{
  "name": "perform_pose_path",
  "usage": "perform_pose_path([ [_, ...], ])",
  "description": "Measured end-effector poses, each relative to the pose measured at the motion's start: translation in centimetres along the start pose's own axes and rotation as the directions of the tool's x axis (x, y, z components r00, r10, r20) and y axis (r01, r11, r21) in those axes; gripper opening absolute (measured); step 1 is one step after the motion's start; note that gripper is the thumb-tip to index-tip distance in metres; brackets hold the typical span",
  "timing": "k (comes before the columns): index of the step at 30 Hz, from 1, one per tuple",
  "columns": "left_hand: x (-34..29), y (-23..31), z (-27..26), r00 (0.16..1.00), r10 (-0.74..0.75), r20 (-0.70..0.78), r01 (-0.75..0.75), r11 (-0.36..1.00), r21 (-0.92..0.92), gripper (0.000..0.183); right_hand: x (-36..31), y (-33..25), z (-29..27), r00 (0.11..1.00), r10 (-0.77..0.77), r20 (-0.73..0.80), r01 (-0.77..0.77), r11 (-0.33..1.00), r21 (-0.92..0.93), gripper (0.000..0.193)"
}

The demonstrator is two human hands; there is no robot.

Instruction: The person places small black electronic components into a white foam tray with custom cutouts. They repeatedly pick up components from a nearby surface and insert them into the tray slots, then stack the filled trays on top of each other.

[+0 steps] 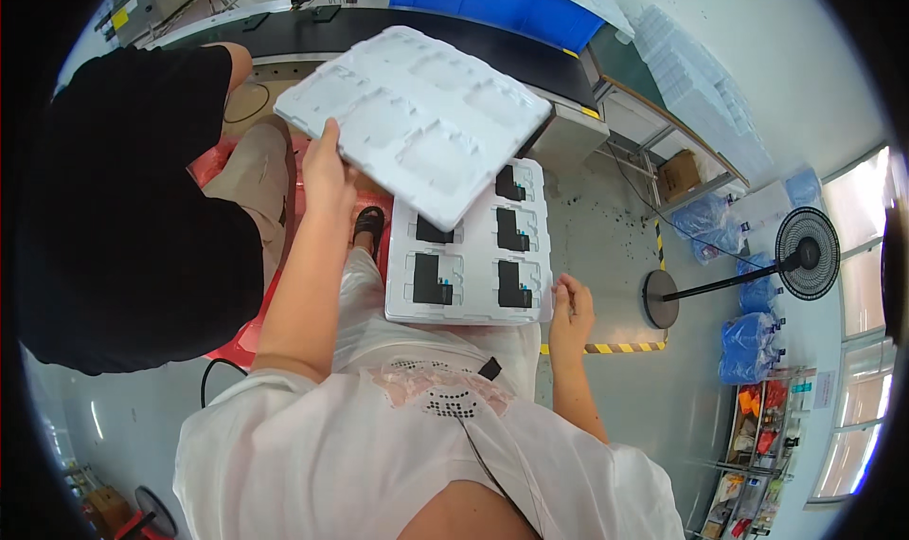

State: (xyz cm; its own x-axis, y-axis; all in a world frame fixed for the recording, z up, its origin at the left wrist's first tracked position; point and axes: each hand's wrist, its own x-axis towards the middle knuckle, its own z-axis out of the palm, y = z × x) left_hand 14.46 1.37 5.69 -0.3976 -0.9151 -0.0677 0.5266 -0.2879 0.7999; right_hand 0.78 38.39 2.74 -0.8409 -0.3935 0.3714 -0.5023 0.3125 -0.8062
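Observation:
My left hand grips the near-left edge of a white moulded plastic tray, thumb on top. Its shaped hollows hold nothing. The tray is raised, tilted and turned, covering the far-left part of a second white tray on my lap. Flat black L-shaped pieces with small blue marks lie in that lower tray's pockets; one is partly covered. Beside its right edge is my right hand, fingers curled together. Whether it touches the tray or pinches something small, I cannot make out.
A person in a black top sits close on my left. Ahead runs a black conveyor belt with a blue bin behind it. Stacked clear trays stand far right. A floor fan and wrapped water bottles are at right.

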Motion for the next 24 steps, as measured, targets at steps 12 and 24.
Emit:
perform_pose_path([
  [12, -3.7, -11.0, -6.5, 0.847, 0.374, 0.376, -0.446, 0.116, 0.888, 0.035, 6.6, 2.6, 0.5, 0.748, 0.528, 0.402, -0.614, 0.781, 0.118, 0.063],
  [24, -2.7, -10.6, -1.0, 0.957, -0.071, 0.282, -0.191, 0.579, 0.793, 0.031, 8.2, 6.0, 4.3, 0.826, 0.492, 0.274, -0.518, 0.855, 0.025, 0.043],
])
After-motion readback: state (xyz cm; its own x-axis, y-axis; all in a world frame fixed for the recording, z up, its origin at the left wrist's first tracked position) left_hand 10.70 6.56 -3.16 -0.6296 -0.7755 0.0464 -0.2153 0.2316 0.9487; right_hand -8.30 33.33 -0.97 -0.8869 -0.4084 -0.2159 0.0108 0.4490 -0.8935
